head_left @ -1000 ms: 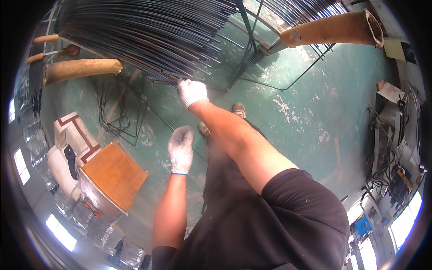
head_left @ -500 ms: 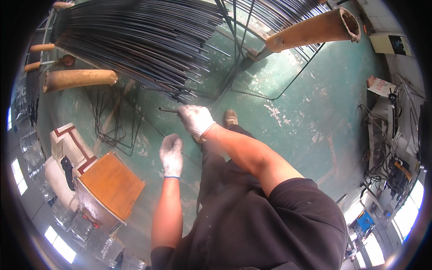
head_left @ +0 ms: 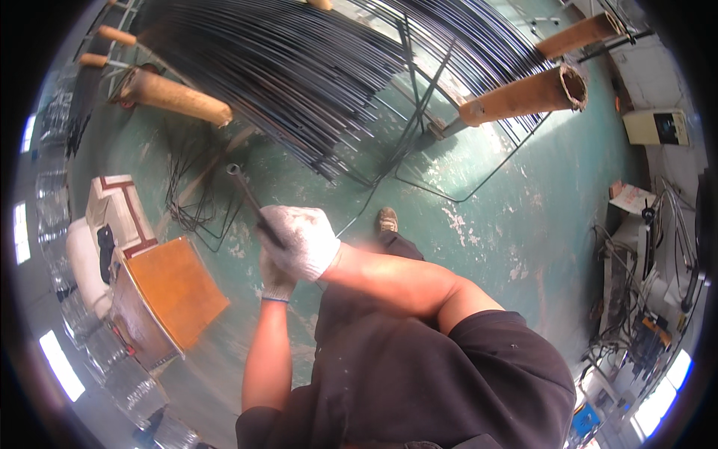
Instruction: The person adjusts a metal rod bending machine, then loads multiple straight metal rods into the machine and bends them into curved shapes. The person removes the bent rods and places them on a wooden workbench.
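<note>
A dark hollow metal tube [head_left: 245,188] slants up and to the left, its round open end toward me. My right hand [head_left: 303,238], in a whitish knitted glove, is closed round this tube. Just below, my left hand [head_left: 277,280], gloved too with a blue cuff edge, touches or lies close behind the right one. Its fingers are hidden, so whether it also grips the tube does not show. Beyond my hands a big stack of long dark metal tubes [head_left: 299,82] lies with uneven ends pointing toward me.
Brown cardboard-like sleeves [head_left: 516,99] cover the rack's posts, one [head_left: 179,97] at the near left. Bent dark rods [head_left: 196,202] lie on the worn green floor [head_left: 479,277]. At left stands an orange-topped cabinet [head_left: 173,290]; cables and equipment [head_left: 624,277] line the right wall.
My right hand has moved left and toward me, away from the stack, with the tube tilted up in it. It now covers most of my left hand. The view has shifted slightly.
</note>
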{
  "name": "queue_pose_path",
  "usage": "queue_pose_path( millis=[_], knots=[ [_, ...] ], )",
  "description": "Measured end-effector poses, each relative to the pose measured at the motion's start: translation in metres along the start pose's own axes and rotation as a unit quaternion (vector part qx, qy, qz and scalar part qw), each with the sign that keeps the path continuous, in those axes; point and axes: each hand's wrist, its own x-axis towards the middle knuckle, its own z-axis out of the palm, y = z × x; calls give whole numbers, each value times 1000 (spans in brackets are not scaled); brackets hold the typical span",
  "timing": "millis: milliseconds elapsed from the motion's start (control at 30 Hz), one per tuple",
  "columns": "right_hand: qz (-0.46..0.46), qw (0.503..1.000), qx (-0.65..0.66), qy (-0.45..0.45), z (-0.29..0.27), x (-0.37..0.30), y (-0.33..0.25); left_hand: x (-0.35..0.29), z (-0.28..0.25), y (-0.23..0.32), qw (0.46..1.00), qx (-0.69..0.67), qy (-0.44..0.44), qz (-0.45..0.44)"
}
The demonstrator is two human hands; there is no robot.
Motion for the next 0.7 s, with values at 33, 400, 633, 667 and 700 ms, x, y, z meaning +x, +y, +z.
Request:
queue_pose_path(
  millis=[33,400,633,667,700],
  knots=[
    [5,1000,9,-10,4,7,-19,-10,-9,9,999,36,22,5],
    [-234,954,151,-117,156,62,-230,-186,-160,23,958,-1,282,52],
    [-372,925,-29,69,242,-20,-118,-311,-304,57,856,-196,447,171],
    [-291,945,-99,113,251,-33,-86,-327,-325,53,842,-219,461,177],
    [-209,959,-157,108,266,-36,-61,-337,-341,56,835,-221,469,185]
  ],
)
